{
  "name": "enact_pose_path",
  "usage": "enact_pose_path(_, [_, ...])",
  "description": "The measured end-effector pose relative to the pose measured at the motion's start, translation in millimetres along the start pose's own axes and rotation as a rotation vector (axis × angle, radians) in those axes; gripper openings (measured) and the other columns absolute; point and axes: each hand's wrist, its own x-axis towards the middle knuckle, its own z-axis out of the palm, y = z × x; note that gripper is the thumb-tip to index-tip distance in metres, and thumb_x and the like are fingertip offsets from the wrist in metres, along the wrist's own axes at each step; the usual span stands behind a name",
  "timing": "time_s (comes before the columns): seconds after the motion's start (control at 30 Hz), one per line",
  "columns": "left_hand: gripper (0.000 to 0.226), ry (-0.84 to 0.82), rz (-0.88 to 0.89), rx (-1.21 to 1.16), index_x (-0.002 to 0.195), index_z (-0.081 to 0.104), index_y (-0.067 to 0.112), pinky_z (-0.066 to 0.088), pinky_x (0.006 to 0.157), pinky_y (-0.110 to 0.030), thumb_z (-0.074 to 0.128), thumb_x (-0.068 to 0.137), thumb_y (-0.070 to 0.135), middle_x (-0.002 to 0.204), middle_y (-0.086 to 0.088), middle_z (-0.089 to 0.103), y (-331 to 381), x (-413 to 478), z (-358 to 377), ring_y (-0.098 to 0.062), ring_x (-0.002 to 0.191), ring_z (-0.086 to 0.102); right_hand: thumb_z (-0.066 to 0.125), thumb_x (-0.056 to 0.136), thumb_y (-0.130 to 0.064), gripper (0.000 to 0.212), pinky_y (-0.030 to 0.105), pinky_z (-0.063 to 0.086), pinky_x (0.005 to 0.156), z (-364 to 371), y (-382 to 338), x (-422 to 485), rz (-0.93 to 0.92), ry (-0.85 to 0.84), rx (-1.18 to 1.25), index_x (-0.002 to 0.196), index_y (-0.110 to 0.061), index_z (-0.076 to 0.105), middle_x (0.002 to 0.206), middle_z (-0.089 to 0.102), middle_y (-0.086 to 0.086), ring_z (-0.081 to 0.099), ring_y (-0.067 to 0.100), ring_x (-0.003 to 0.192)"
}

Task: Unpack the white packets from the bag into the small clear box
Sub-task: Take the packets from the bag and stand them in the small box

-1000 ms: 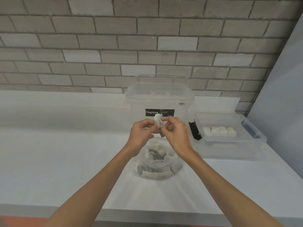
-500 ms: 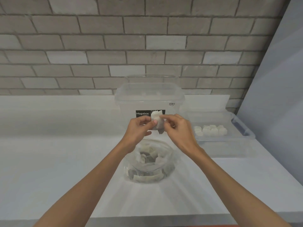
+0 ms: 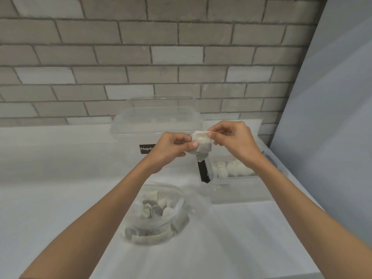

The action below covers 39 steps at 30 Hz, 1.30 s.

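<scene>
Both hands are raised above the table, meeting at a single white packet (image 3: 202, 145). The left hand (image 3: 171, 149) pinches the packet's left edge between thumb and fingers, with the other fingers curled in. The right hand (image 3: 234, 138) pinches its upper right corner between thumb and forefinger. The packet hangs between them, slightly crumpled, its lower tip pointing down.

Directly below the hands, toward the table's near edge, sits the bag (image 3: 156, 214), a clear plastic one with its mouth open upward and many more white packets piled inside.

Under the right forearm, toward the table's right edge, stands the small clear box (image 3: 237, 190). A row of white packets already lies inside it, along the far part of its floor. A black clip (image 3: 203, 172) stands at the box's left end.

Behind the hands, near the table's back edge, stands a larger clear tub (image 3: 155, 125) with its lid on and a black label partly hidden by the left hand. A grey brick wall (image 3: 141, 57) rises behind the table, and a plain pale panel (image 3: 332, 97) closes the right side.
</scene>
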Motion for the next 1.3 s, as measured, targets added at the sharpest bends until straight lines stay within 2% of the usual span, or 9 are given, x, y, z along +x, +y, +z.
enact_pose_path(0.2, [0.005,0.058,0.006,0.052,0.081,0.070,0.018,0.048,0.074,-0.022,0.072,0.084,0.021,0.081,0.001,0.067,5.3,27.5,22.0,-0.005,0.074,0.060,0.070,0.083,-0.010,0.011,0.025,0.054,0.062,-44.7,39.4,29.0,0.150,-0.039,0.040,0.076,-0.018,0.070,0.065,0.070,0.000,0.067,0.011,0.063])
enact_pose_path(0.3, [0.006,0.093,0.021,0.085,0.082,0.069,0.016,0.044,0.059,-0.011,0.071,0.085,0.022,0.076,0.004,0.066,9.6,36.0,28.7,0.004,0.061,0.056,0.068,0.083,-0.004,0.012,0.024,0.054,0.062,-53.7,68.3,35.2,0.271,-0.163,-0.041,0.076,-0.013,0.069,0.066,0.070,0.005,0.067,0.014,0.064])
enact_pose_path(0.4, [0.007,0.121,0.029,0.110,0.081,0.068,0.016,0.039,0.050,-0.006,0.070,0.086,0.020,0.071,0.007,0.063,11.6,41.3,33.5,0.007,0.052,0.052,0.066,0.083,-0.002,0.007,0.019,0.054,0.056,-46.2,100.0,35.5,0.369,-0.307,-0.195,0.081,-0.007,0.070,0.066,0.070,0.006,0.068,0.011,0.059])
enact_pose_path(0.63, [0.005,0.148,0.019,0.131,0.081,0.069,0.016,0.041,0.054,-0.008,0.070,0.085,0.019,0.071,0.007,0.064,3.3,48.2,35.1,0.006,0.052,0.052,0.066,0.085,-0.003,0.003,0.019,0.055,0.056,-12.3,146.0,44.5,0.488,-0.561,-0.359,0.085,-0.006,0.067,0.081,0.072,0.018,0.069,0.013,0.060])
enact_pose_path(0.73, [0.005,0.148,0.010,0.143,0.081,0.070,0.018,0.043,0.062,-0.015,0.071,0.085,0.021,0.073,0.007,0.065,-2.4,48.9,33.1,0.004,0.056,0.052,0.067,0.085,-0.004,0.003,0.023,0.057,0.063,-3.3,150.0,49.4,0.532,-0.599,-0.309,0.085,-0.007,0.066,0.078,0.072,0.015,0.070,0.016,0.063])
enact_pose_path(0.9, [0.005,0.161,0.005,0.142,0.080,0.071,0.020,0.044,0.065,-0.019,0.071,0.084,0.022,0.072,0.011,0.066,-8.2,48.7,33.0,0.003,0.059,0.053,0.065,0.086,0.003,0.006,0.025,0.059,0.060,9.9,149.7,52.7,0.616,-0.664,-0.124,0.087,-0.003,0.062,0.077,0.069,0.017,0.070,0.018,0.063])
enact_pose_path(1.1, [0.006,0.147,0.005,0.148,0.079,0.071,0.018,0.043,0.061,-0.013,0.071,0.084,0.022,0.067,0.013,0.066,-10.9,49.9,36.8,0.003,0.059,0.054,0.060,0.087,0.005,0.011,0.027,0.057,0.062,28.6,148.7,51.8,0.600,-0.681,-0.242,0.097,0.001,0.057,0.073,0.067,0.017,0.068,0.015,0.053])
enact_pose_path(1.23, [0.006,0.124,0.018,0.161,0.080,0.071,0.015,0.043,0.060,-0.010,0.071,0.084,0.019,0.069,0.011,0.067,-10.9,51.3,38.7,0.003,0.059,0.057,0.059,0.087,0.005,0.017,0.038,0.060,0.078,32.1,146.2,53.7,0.550,-0.667,-0.343,0.104,0.008,0.059,0.093,0.071,0.026,0.073,0.032,0.079])
enact_pose_path(1.3, [0.006,0.110,0.023,0.191,0.082,0.072,0.014,0.043,0.062,-0.010,0.072,0.084,0.020,0.074,0.005,0.068,-10.0,53.0,39.9,0.002,0.061,0.057,0.060,0.086,0.004,0.016,0.038,0.060,0.077,25.6,142.4,55.5,0.507,-0.635,-0.398,0.102,0.007,0.062,0.092,0.071,0.024,0.073,0.030,0.078])
